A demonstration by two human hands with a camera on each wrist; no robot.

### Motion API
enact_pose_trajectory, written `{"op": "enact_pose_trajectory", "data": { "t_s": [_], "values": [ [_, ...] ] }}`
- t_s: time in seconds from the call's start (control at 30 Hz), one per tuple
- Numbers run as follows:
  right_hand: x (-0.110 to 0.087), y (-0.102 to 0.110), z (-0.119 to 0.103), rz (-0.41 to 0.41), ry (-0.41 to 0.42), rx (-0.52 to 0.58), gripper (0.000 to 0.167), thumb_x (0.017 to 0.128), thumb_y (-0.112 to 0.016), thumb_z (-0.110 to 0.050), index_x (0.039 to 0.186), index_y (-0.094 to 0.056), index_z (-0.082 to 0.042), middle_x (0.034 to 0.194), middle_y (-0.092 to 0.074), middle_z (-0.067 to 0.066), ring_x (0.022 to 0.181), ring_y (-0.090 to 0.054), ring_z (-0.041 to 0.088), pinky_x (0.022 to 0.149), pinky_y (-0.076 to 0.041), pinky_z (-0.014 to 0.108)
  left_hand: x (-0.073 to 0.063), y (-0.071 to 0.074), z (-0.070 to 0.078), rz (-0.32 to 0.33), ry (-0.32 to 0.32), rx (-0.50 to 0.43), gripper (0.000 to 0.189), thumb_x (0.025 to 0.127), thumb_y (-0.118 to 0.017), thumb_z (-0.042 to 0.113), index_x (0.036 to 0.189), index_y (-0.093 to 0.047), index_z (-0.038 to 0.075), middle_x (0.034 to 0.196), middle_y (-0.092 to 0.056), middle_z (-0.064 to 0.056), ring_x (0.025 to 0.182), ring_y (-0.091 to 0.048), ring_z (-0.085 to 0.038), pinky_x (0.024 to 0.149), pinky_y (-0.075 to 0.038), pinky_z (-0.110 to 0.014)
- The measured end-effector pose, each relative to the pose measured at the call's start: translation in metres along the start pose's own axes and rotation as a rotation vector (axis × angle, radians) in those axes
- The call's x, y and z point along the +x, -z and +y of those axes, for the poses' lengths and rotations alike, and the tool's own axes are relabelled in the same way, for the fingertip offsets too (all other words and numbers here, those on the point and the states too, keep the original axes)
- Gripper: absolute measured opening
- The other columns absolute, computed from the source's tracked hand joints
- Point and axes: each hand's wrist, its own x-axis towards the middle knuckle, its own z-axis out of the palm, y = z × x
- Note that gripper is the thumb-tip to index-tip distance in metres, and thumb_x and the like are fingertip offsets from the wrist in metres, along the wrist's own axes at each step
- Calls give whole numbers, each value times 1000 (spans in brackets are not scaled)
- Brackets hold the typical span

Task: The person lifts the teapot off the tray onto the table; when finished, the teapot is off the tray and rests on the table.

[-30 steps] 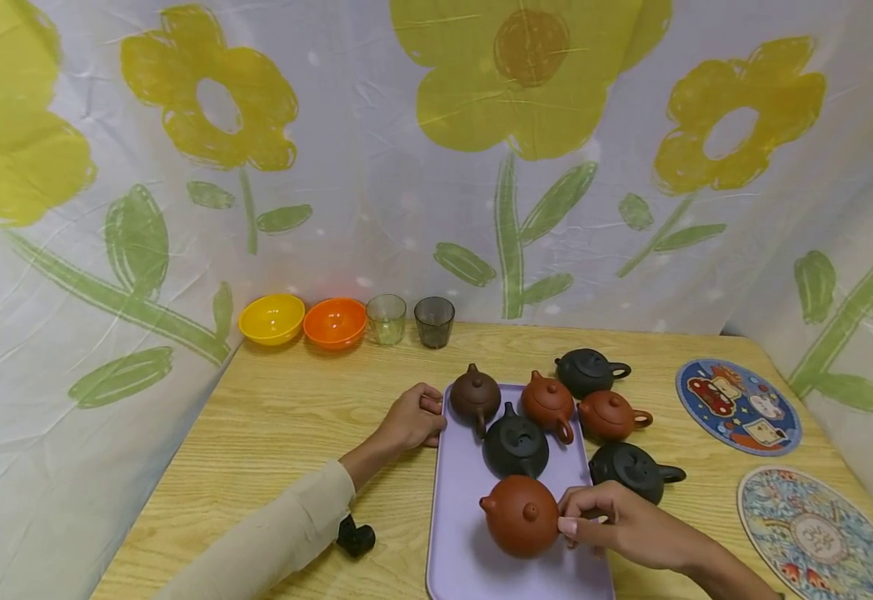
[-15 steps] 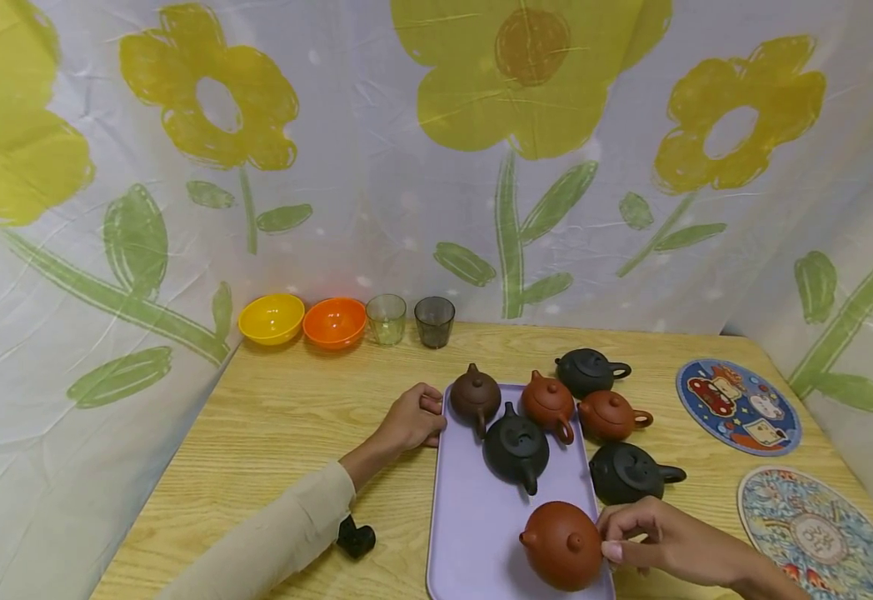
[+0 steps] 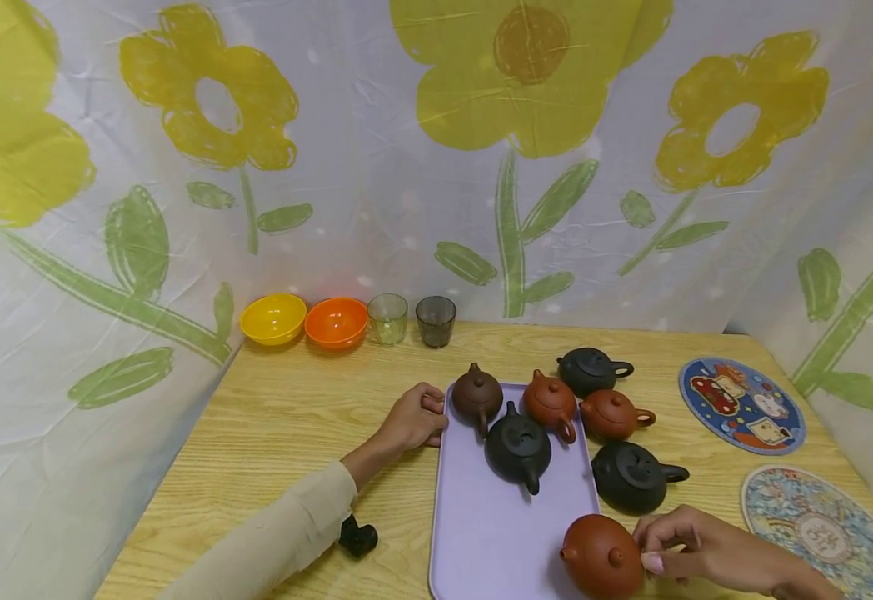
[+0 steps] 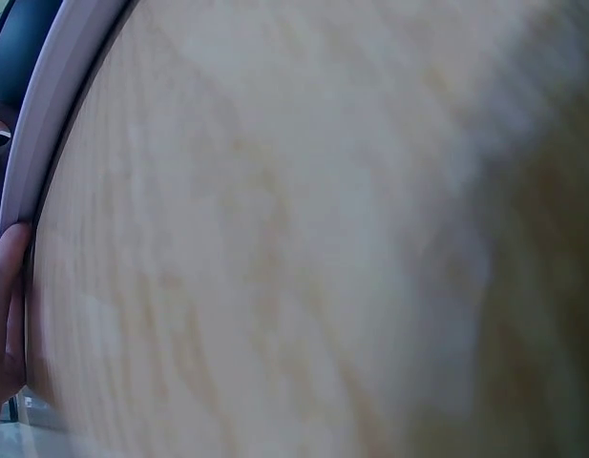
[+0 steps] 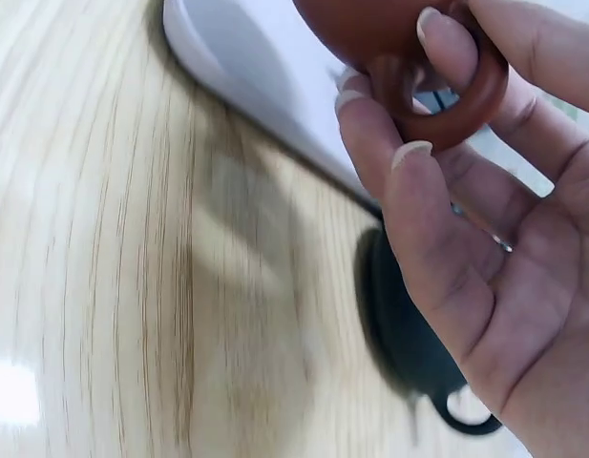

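My right hand point(image 3: 695, 546) pinches the ring handle of a reddish-brown clay teapot point(image 3: 597, 554), fingers and thumb around the loop in the right wrist view. The pot overlaps the right rim of the lavender tray point(image 3: 481, 542) in the head view. At the tray's left rim, my left hand point(image 3: 416, 417) grips the edge with bent fingers. On the tray's far half sit a dark brown teapot point(image 3: 477, 394), a reddish-brown teapot point(image 3: 549, 400) and a black teapot point(image 3: 517, 448).
Right of the tray stand a black teapot point(image 3: 588, 371), a red clay teapot point(image 3: 613, 415) and another black teapot point(image 3: 634, 477). Two round mats point(image 3: 742, 406) lie farther right. Bowls point(image 3: 273, 319) and glasses point(image 3: 436, 321) line the back. A small black object point(image 3: 357, 537) lies near the left sleeve.
My right hand has carried the reddish-brown teapot from over the tray's middle toward the right and nearer me, to its right rim. The left hand has stayed at the left rim.
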Motion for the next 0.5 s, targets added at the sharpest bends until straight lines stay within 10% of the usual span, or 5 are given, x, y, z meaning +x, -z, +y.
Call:
{"op": "enact_pose_trajectory", "data": {
  "t_s": [0.5],
  "values": [
    [-27, 19, 25, -49, 3, 103, 27, 105, -31, 5, 85, -49, 11, 90, -40, 28, 86, -45, 33, 73, -43, 33, 1, 2, -1, 4, 7, 7, 43, 81, -65, -3, 122, -56, 2, 104, -58, -13, 76, -62, -18, 56, -61, -33]
  ]
}}
